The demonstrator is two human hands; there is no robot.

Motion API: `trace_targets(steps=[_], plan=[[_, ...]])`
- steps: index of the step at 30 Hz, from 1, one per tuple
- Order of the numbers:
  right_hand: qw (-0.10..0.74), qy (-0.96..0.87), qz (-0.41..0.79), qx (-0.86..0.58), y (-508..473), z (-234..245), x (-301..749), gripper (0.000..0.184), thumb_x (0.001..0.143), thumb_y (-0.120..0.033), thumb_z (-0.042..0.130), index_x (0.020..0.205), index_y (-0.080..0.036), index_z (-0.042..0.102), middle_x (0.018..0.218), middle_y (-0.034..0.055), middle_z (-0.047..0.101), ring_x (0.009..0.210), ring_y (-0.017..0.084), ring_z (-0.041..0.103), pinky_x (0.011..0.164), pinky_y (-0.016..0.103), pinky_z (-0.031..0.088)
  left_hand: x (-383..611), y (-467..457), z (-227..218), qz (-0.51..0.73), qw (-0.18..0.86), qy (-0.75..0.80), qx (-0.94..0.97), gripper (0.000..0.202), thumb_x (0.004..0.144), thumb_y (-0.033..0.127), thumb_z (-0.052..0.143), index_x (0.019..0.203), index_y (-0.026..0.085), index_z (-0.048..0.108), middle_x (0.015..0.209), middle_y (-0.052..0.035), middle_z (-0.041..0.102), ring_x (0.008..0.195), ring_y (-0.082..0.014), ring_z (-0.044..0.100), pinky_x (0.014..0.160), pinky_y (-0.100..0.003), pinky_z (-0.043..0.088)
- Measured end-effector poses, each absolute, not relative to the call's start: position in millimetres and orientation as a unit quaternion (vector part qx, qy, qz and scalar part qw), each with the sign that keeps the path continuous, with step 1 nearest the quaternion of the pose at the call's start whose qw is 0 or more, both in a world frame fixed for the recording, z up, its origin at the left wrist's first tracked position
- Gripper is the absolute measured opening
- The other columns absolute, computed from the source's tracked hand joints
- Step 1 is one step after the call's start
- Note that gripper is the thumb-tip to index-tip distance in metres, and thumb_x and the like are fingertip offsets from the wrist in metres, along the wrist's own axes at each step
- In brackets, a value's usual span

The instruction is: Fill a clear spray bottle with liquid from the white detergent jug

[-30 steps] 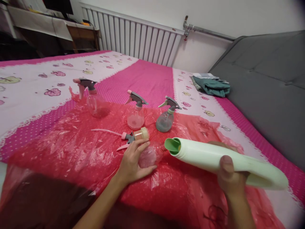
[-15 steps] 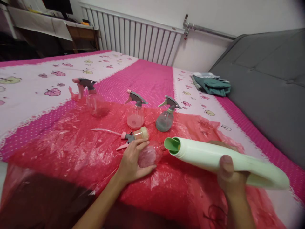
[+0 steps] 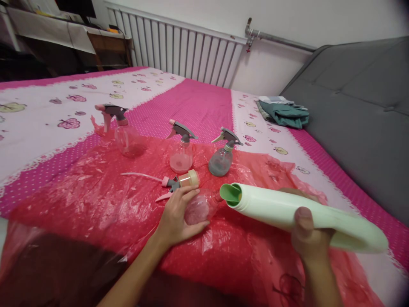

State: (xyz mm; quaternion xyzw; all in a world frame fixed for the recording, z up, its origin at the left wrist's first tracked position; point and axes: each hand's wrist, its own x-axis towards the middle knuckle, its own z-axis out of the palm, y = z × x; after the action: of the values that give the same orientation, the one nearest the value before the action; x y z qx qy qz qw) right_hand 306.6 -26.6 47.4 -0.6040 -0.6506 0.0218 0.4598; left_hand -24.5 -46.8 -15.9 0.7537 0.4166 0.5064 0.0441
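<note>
My left hand (image 3: 177,217) is wrapped round a clear spray bottle without its head (image 3: 200,207), tilted so its neck points right. In my right hand (image 3: 309,232) is a pale green detergent bottle (image 3: 277,207), held nearly level with its green spout (image 3: 230,194) at the neck of the clear bottle. I cannot make out any liquid passing between them. Beside my left hand lies a loose spray head (image 3: 174,183) with a thin tube, next to a small clear cup with a yellowish rim (image 3: 191,178).
Behind stand a pink spray bottle (image 3: 181,160), a green-collared spray bottle (image 3: 221,161) and another pink one (image 3: 124,138). Red plastic sheeting (image 3: 79,200) covers part of the bed. Folded clothes (image 3: 284,113) lie near the grey headboard (image 3: 358,89); a radiator (image 3: 179,44) lines the wall.
The view has shifted very slightly. Both hands keep their holds, and the two bottles stay mouth to mouth as before.
</note>
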Motion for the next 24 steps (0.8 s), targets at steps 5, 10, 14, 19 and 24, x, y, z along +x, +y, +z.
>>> trace_targets(steps=[5,10,14,19,24], plan=[[0.451,-0.655,0.012,-0.606,-27.7,49.2,304.1,0.080,0.092,-0.083,0.033,0.103,-0.015,0.073,0.101,0.0112,0.070,0.097,0.028,0.063,0.100,0.046,0.040,-24.3,-46.7,-17.0,0.512,0.051,0.420,0.748,0.072,0.088,0.044,0.085,0.148,0.027,0.050,0.137,-0.0151,0.066,0.123,-0.0367,0.069,0.099,-0.054,0.059],[0.451,-0.654,0.012,-0.607,-27.3,46.7,306.1,0.079,0.092,-0.082,0.033,0.108,-0.013,0.070,0.107,0.0144,0.069,0.098,0.029,0.064,0.095,0.045,0.045,-24.6,-46.5,-17.8,0.512,0.050,0.421,0.747,0.073,0.087,0.045,0.086,0.148,0.026,0.051,0.136,-0.0155,0.066,0.122,-0.0367,0.069,0.098,-0.054,0.059],[0.456,-0.649,0.023,-0.609,-26.9,44.0,307.9,0.080,0.091,-0.082,0.035,0.111,-0.013,0.069,0.107,0.0143,0.069,0.097,0.029,0.065,0.088,0.042,0.047,-24.6,-46.7,-17.5,0.508,0.049,0.424,0.748,0.072,0.087,0.045,0.086,0.148,0.026,0.051,0.136,-0.0157,0.066,0.122,-0.0372,0.069,0.098,-0.054,0.059],[0.460,-0.646,0.024,-0.609,-26.6,45.5,307.4,0.081,0.090,-0.084,0.036,0.109,-0.014,0.071,0.106,0.0131,0.070,0.096,0.028,0.065,0.091,0.043,0.045,-24.6,-46.7,-16.4,0.508,0.047,0.424,0.748,0.073,0.086,0.044,0.086,0.148,0.027,0.050,0.135,-0.0152,0.066,0.121,-0.0363,0.069,0.097,-0.053,0.059],[0.461,-0.651,0.029,-0.603,-26.4,47.0,305.8,0.081,0.091,-0.084,0.037,0.109,-0.013,0.071,0.105,0.0127,0.069,0.095,0.027,0.064,0.090,0.042,0.046,-24.7,-46.2,-15.4,0.504,0.045,0.422,0.752,0.070,0.089,0.046,0.084,0.147,0.025,0.050,0.135,-0.0157,0.065,0.120,-0.0360,0.069,0.097,-0.053,0.060]])
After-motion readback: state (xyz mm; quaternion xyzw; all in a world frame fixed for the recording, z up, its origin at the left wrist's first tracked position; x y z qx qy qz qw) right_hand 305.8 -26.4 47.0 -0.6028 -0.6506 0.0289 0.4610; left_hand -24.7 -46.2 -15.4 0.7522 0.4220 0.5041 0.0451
